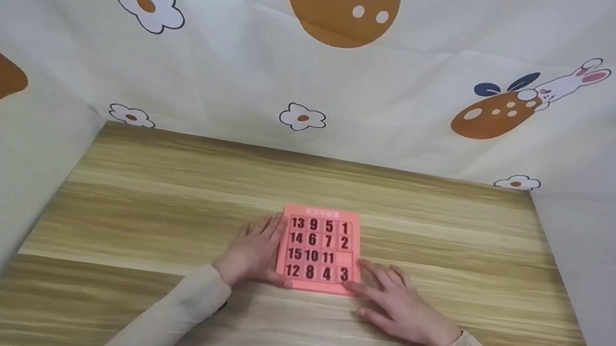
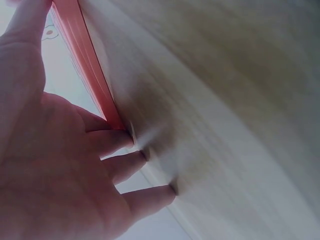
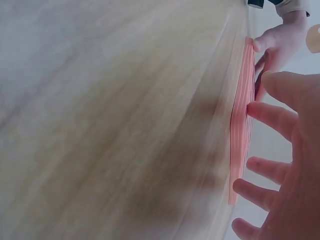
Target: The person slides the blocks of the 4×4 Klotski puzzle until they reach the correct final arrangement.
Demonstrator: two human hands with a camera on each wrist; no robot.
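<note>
Small white lettering point(image 1: 322, 212) atop pink puzzle point(image 1: 320, 249) too blurry to read in head cam, both sleeves point(image 1: 163, 321) cut off at btm edge, puzzle's nos. point(image 1: 312, 239) hidden in L & R wrist cams.

A small cloth-walled booth point(image 1: 591, 234); what lies outside it I cannot tell. Under my left hand point(image 1: 252, 254) and right hand point(image 1: 404, 311) is a wood-grain table point(image 1: 177, 173); beyond and to either side of them hangs pale cloth point(image 1: 226, 67) printed with flowers point(image 1: 147, 4) and rabbits point(image 1: 563, 87).

Wood-grain tabletop point(image 1: 163, 189), pale rabbit-print cloth walls point(image 1: 226, 67)
</note>
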